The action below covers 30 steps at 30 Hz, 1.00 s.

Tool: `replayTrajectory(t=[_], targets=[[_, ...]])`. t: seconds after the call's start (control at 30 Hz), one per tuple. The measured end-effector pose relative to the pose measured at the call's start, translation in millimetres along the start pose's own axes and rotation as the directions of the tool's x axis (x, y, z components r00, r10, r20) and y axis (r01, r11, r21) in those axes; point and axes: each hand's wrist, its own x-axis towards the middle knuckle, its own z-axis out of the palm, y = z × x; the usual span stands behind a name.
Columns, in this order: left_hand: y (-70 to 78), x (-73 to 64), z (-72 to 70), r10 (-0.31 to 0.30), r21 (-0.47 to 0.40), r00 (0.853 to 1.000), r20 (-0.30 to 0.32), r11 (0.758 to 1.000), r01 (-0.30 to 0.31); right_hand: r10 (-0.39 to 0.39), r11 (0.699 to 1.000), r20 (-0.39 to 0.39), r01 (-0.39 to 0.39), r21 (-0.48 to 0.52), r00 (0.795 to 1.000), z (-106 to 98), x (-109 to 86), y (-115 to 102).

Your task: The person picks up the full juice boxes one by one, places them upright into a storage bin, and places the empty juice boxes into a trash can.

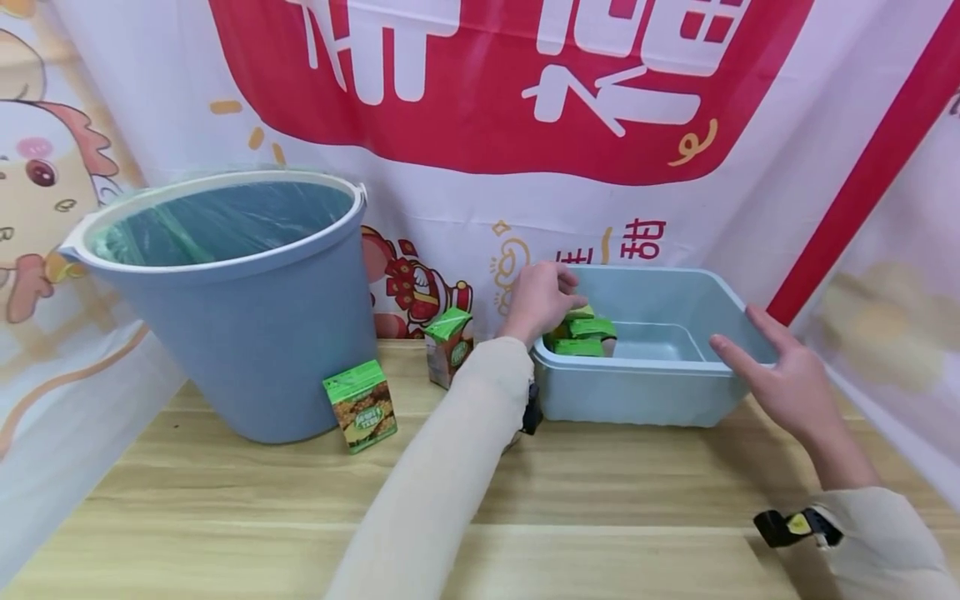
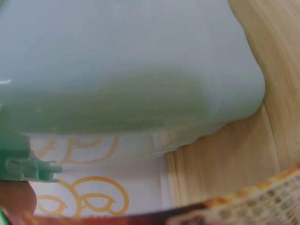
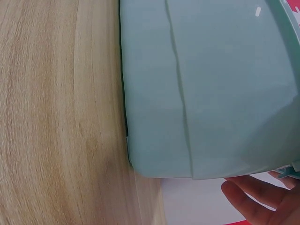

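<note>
Backdrop (image 1: 442, 208): small red 甜; large white characters cut off; carton (image 1: 363, 412): label too small to read

Cloth-sided booth, wider room unclear, red and white printed backdrop (image 1: 480, 125), cartoon side cloth (image 1: 45, 212), wood-grain surface (image 1: 225, 517)

Bin (image 1: 262, 350) left on tbl. (image 1: 637, 500), tub (image 1: 630, 396) right, cloth (image 1: 450, 204) behind both on far side. Near carton (image 1: 363, 410) just right of bin; far carton (image 1: 448, 348) btwn bin & tub. More cartons (image 1: 588, 329) in tub's left end, left hand (image 1: 540, 298) over; right hand (image 1: 791, 383) at right end.
</note>
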Motion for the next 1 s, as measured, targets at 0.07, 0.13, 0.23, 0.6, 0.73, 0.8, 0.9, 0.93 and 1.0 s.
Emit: replayTrajectory(t=[0.07,0.13,0.23,0.6,0.73,0.8,0.9,0.93,1.0], targets=[[-0.8,-0.6,-0.2,-0.001,-0.056,1.000,-0.015,0.998,0.000,-0.004,1.000,-0.004,0.004,0.004,1.000,0,0.4,1],[-1.5,-1.0,-0.6,-0.002,-0.095,1.000,-0.024,0.996,0.000,-0.003,1.000,-0.006,0.003,0.005,1.000,0,0.2,1],[-2.4,-1.4,-1.9,0.000,-0.139,1.000,-0.026,0.990,-0.004,0.002,1.000,0.000,-0.002,0.009,1.000,0,-0.7,2],[-1.9,-11.2,-18.9,-0.003,-0.269,0.999,0.050,0.963,0.016,0.002,1.000,0.007,-0.002,-0.004,1.000,0,-1.1,1],[4.1,-19.2,-29.1,0.009,-0.297,0.999,0.038,0.955,0.003,0.003,1.000,-0.001,-0.003,-0.003,1.000,-1,-0.1,1],[6.7,-24.3,-35.6,0.017,-0.306,1.000,0.024,0.952,-0.009,0.003,1.000,-0.002,-0.003,0.002,1.000,-1,1.0,1],[8.5,-32.5,-45.8,0.028,-0.315,1.000,-0.004,0.949,-0.028,0.002,1.000,-0.004,-0.002,0.008,1.000,0,1.4,1],[8.8,-35.7,-49.3,0.032,-0.319,0.999,-0.015,0.947,-0.035,0.001,1.000,-0.004,-0.001,0.010,1.000,0,1.4,1],[9.3,-43.2,-56.4,0.039,-0.320,0.998,-0.045,0.946,-0.051,0.000,1.000,-0.006,0.000,0.009,1.000,1,0.9,2]])
